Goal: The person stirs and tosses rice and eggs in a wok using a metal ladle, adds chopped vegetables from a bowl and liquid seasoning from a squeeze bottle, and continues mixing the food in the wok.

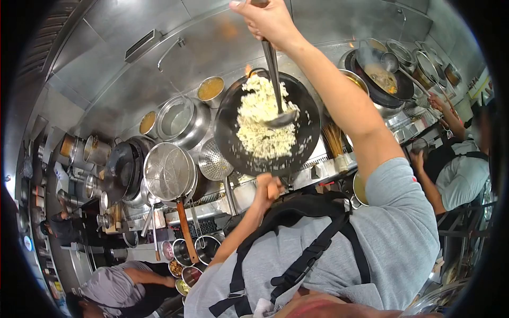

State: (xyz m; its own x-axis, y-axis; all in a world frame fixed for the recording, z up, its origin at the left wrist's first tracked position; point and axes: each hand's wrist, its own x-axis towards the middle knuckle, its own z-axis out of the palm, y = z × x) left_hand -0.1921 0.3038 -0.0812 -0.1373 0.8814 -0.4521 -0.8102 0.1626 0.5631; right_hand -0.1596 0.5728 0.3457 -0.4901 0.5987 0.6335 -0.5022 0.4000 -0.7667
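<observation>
A black wok sits over a burner in front of me, with flame at its far rim. It holds a heap of pale yellow-white fried rice, with loose grains scattered on the walls. My left hand is closed at the wok's near edge, gripping it; the exact hold is partly hidden. My right hand is raised high beyond the wok, wrapped round the handle of a long ladle. The ladle's bowl rests among the rice at the right side.
To the left are a mesh strainer, a perforated skimmer and a steel pot. A steaming wok stands at the right, beside a co-worker. Another person bends at lower left near ingredient bowls.
</observation>
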